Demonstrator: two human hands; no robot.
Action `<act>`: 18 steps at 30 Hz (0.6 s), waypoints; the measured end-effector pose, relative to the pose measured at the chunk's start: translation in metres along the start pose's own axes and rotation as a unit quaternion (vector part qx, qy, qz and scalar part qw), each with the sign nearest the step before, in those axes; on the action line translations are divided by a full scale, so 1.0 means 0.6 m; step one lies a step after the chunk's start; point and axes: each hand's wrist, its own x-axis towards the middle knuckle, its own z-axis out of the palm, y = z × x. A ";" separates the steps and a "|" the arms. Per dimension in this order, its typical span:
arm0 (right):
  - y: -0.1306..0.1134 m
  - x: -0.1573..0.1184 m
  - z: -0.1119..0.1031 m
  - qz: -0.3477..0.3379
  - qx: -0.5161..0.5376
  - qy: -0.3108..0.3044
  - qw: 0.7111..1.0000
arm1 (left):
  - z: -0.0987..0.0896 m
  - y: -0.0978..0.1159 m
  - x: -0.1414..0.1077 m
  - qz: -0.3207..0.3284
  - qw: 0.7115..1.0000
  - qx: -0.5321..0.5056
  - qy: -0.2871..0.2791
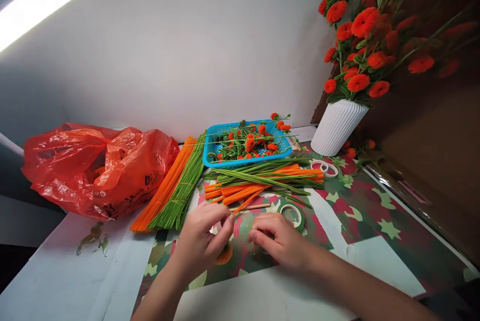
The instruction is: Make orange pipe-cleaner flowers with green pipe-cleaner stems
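Observation:
My left hand [206,231] is closed, thumb and forefinger pinched together at the end of an orange pipe cleaner [248,202]. That stem slants up and right toward the loose pile of orange and green pipe cleaners [240,192]. To its right, my right hand [279,238] is closed with curled fingers; whatever lies between them is hidden. A roll of green tape [298,217] lies just behind the right hand. Partly covered by my left hand is a round orange object [224,255]. A thin wooden stick [255,207] lies behind both hands.
A blue basket [247,163] holds small orange pipe-cleaner flowers. Left of it lie bundled orange [161,186] and green stems [180,196], beside a red plastic bag [101,171]. White tape rolls [330,170] lie near a white vase [335,128] of orange flowers [365,22].

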 end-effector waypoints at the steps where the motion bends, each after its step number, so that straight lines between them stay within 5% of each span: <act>1: 0.003 0.001 -0.002 -0.003 -0.045 0.007 0.999 | 0.003 0.003 0.000 -0.021 0.999 -0.034 -0.012; 12: 0.008 -0.007 -0.017 -0.003 -0.181 -0.004 0.983 | 0.025 0.005 -0.009 -0.090 0.955 -0.273 -0.071; 16: -0.003 -0.007 -0.022 -0.018 -0.053 0.052 0.997 | 0.033 0.004 -0.012 -0.124 0.925 -0.355 -0.060; 18: -0.006 -0.007 -0.021 -0.012 0.076 0.030 0.997 | 0.038 0.004 -0.012 -0.145 0.903 -0.402 -0.053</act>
